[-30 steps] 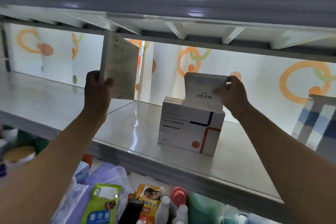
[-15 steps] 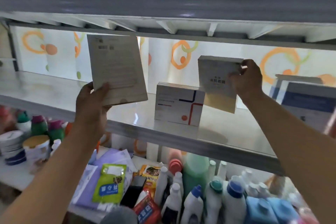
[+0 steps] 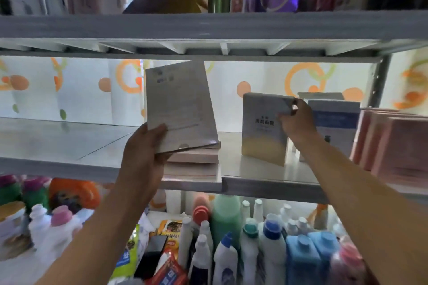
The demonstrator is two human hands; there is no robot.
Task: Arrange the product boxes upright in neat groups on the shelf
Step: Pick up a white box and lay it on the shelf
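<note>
My left hand [image 3: 146, 146] grips the lower corner of a flat grey-white box [image 3: 178, 104], held tilted above a low stack of flat boxes [image 3: 194, 164] lying at the shelf's [image 3: 58, 143] front edge. My right hand [image 3: 296, 120] pinches the top right corner of a white and yellow box [image 3: 261, 127] with dark lettering, which stands upright on the shelf to the right of the stack. Just behind that hand stands a white and blue box [image 3: 333, 120].
Pink boxes [image 3: 391, 146] stand at the shelf's far right beside a metal post [image 3: 379, 81]. The upper shelf [image 3: 208, 25] hangs close above, loaded with packets and bottles. Several bottles [image 3: 250, 247] and packets fill the level below.
My right hand has brought the white and yellow box down from the air until it stands on the shelf. My left hand has carried its box right, over the stack. The camera has tilted down.
</note>
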